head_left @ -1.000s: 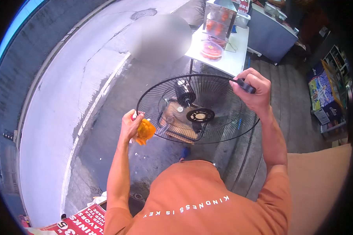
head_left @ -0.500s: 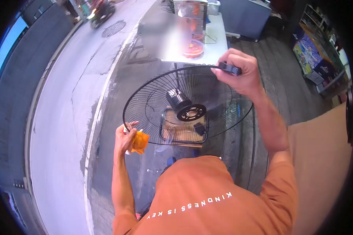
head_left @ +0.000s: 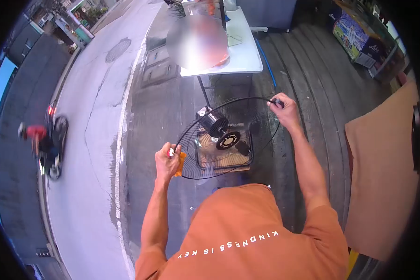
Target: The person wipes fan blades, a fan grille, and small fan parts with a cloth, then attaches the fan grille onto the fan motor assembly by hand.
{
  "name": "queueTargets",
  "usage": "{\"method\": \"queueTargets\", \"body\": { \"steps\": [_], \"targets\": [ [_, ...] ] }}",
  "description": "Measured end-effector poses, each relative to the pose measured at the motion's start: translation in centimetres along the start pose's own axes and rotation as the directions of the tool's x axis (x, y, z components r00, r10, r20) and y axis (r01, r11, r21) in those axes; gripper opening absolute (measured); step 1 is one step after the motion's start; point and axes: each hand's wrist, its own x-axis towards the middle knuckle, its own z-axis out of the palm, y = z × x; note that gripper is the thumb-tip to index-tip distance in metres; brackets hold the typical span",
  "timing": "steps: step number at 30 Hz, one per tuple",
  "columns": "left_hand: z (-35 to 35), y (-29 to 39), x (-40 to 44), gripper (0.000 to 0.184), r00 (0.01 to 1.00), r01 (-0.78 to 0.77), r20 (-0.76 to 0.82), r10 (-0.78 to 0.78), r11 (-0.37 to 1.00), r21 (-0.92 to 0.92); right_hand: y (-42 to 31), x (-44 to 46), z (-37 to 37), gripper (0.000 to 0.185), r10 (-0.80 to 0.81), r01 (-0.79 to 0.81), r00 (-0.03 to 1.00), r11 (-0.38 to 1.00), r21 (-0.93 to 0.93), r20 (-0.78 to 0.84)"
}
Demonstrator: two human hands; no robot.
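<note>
A black wire fan grille [head_left: 222,142] with a slotted ring at its middle is stretched between my hands, tilted. My left hand [head_left: 167,161] is closed on the grille's left rim, with an orange cloth [head_left: 181,164] bunched against it and a small white and red bit showing at the fingers. On the upper right rim, my right hand [head_left: 284,112] grips the grille by a black clip [head_left: 278,102]. Behind the wires are a silver and black fan motor [head_left: 212,122] and a black frame over a brown board [head_left: 224,161]. Whether the grille touches the motor, I cannot tell.
Ahead stands a white table [head_left: 245,46], partly covered by a blurred patch. A blue hose [head_left: 266,60] runs along the floor beside it. On the road at left is a motorcycle [head_left: 55,149] with a rider. A brown panel [head_left: 382,172] stands close on my right.
Both hands have lowered, and the grille looks smaller and closer to the motor. My left hand has turned, hiding more of the orange cloth. The motorcycle now appears lower on the left.
</note>
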Motion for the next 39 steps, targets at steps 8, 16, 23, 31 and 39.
{"method": "queueTargets", "body": {
  "steps": [8,16,23,31,39],
  "targets": [
    [3.1,2.9,1.9,0.015,0.999,-0.020,-0.044,0.019,0.999,-0.026,5.2,0.9,0.4,0.015,0.082,-0.082,0.996,0.997,0.000,0.037],
    [5.1,2.5,2.3,0.017,0.999,0.052,0.004,-0.053,0.991,0.123,9.3,3.3,2.6,0.019,0.075,-0.076,0.995,0.997,0.019,0.068],
    [6.2,1.6,2.5,0.016,0.995,-0.059,-0.063,0.072,0.981,0.185,11.4,4.4,4.4,0.019,0.076,-0.080,0.994,0.996,0.048,0.077],
    [6.5,2.0,3.2,0.011,0.978,-0.121,-0.140,0.154,0.968,0.219,12.1,6.2,6.6,0.020,0.063,-0.067,0.995,0.996,0.060,0.080],
    [6.6,1.9,3.8,0.023,0.988,-0.015,-0.144,0.047,0.977,0.215,12.5,7.4,8.0,0.019,0.053,-0.056,0.995,0.998,0.025,0.085]
  ]
}}
